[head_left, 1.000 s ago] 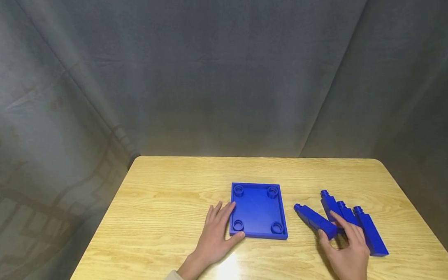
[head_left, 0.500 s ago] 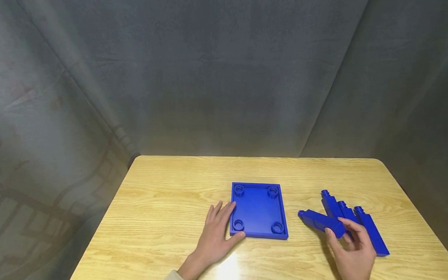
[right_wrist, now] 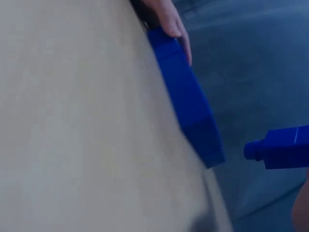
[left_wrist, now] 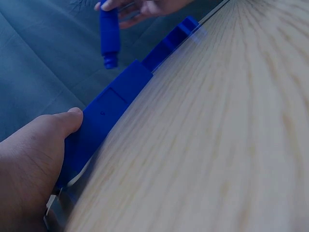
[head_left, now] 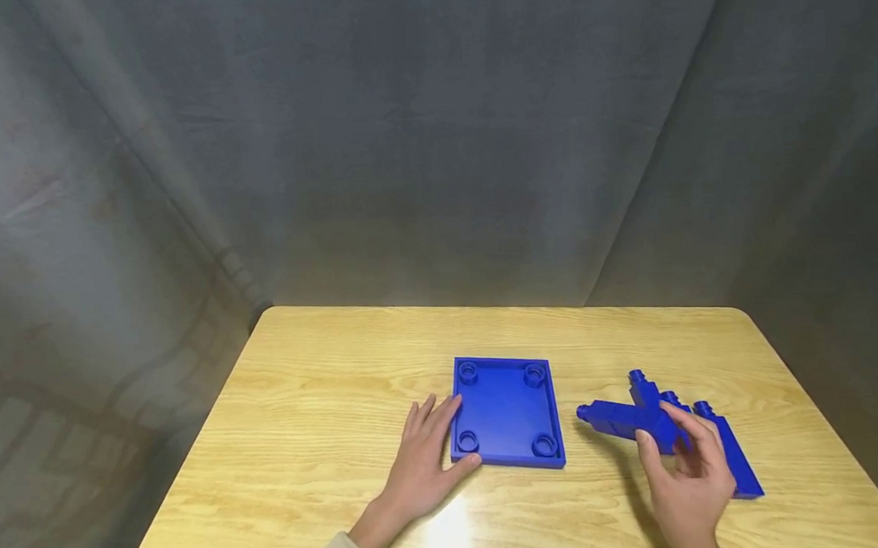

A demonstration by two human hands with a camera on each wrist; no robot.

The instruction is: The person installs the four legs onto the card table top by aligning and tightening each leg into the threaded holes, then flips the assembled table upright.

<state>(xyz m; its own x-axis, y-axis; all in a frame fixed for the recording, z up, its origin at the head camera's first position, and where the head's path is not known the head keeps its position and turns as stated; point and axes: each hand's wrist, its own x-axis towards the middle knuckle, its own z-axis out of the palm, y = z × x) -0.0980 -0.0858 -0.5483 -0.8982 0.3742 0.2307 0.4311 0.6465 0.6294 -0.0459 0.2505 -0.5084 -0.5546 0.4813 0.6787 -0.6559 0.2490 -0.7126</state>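
Observation:
A square blue tabletop (head_left: 505,413) lies underside up on the table, with a threaded socket in each corner. My left hand (head_left: 420,468) rests along its left side, fingers straight, the thumb against the near edge. To the right, my right hand (head_left: 689,475) pinches a blue table leg (head_left: 618,419) between thumb and fingers. This leg is raised above the table, its narrow screw end pointing left towards the tabletop. In the left wrist view the held leg (left_wrist: 110,34) appears beyond the tabletop (left_wrist: 113,106). In the right wrist view, its screw end (right_wrist: 252,151) shows apart from the tabletop (right_wrist: 186,92).
Three more blue legs lie side by side behind and beside my right hand, partly covered by it; the rightmost leg (head_left: 736,461) shows most. The light wooden table (head_left: 327,391) has a grey curtain (head_left: 435,161) behind it.
My right hand has lifted the leg off the table and turned it, so it now lies more level, pointing left. The left hand and the tabletop have stayed in place.

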